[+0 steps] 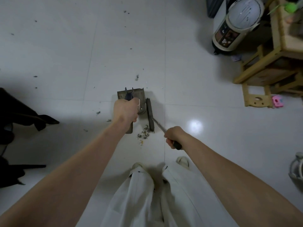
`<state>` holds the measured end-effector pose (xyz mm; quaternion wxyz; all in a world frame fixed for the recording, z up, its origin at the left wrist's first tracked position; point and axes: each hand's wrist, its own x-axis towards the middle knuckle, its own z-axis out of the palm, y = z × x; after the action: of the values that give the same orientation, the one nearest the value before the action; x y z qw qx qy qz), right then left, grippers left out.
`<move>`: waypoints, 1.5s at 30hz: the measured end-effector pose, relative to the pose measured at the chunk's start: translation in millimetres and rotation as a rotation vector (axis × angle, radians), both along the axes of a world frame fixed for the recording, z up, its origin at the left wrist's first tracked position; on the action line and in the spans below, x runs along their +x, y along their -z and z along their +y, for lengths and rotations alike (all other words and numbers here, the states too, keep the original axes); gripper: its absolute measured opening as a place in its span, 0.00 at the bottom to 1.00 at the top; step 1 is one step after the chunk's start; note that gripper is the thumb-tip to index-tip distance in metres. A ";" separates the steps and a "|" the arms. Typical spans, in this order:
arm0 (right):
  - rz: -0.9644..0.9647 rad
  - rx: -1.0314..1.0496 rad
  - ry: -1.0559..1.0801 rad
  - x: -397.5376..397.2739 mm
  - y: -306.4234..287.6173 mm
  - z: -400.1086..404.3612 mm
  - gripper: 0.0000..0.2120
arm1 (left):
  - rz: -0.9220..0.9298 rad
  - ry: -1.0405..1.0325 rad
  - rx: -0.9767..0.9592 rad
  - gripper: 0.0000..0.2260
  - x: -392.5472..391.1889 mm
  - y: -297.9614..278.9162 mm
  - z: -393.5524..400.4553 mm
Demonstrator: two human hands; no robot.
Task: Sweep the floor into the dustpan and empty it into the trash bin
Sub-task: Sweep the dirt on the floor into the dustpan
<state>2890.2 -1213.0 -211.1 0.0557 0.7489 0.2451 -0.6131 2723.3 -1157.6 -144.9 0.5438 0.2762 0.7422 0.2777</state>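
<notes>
- White trousers (141, 202) and pale slippers (182, 161) are seen nearest, on the glossy white tiled floor (65, 46).
- A black-gripped metal broom handle (177, 145) is gripped by the right hand (174, 136); its dark brush head (150, 115) rests beside a debris pile (144, 134).
- A grey upright dustpan (131, 95) is held by the left hand (126, 110) at its handle.
- A cream domed trash bin (236, 25) stands far right.

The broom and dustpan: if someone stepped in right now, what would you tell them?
Left hand grips the dustpan handle; the pan sits on the white floor.
Right hand grips the broom handle; the broom head is beside the pan.
A small debris pile lies in front of the brush, not yet in the pan.
Scattered specks remain farther out.
Left: sweep the pile in, gather the specks, empty into the bin.
</notes>
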 end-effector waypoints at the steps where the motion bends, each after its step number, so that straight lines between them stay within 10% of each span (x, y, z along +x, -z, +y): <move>1: -0.025 0.013 -0.014 7.8 -6.0 3.7 0.15 | -0.011 0.011 0.008 0.13 6.6 -4.9 7.8; 24: -0.305 0.028 0.129 326.4 24.2 172.0 0.07 | 0.077 0.054 -0.015 0.13 247.9 7.9 186.9; 35: 0.048 -0.056 0.068 273.6 20.5 165.4 0.09 | 0.117 -0.011 -0.025 0.13 269.8 16.2 204.9; 45: -0.065 0.083 -0.101 265.0 -4.2 204.6 0.09 | 0.159 -0.100 -0.002 0.13 227.7 1.8 206.1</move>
<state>3155.2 -1008.4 -206.9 0.0633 0.7568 0.3057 -0.5742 2951.0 -951.5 -146.7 0.4691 0.2592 0.7961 0.2810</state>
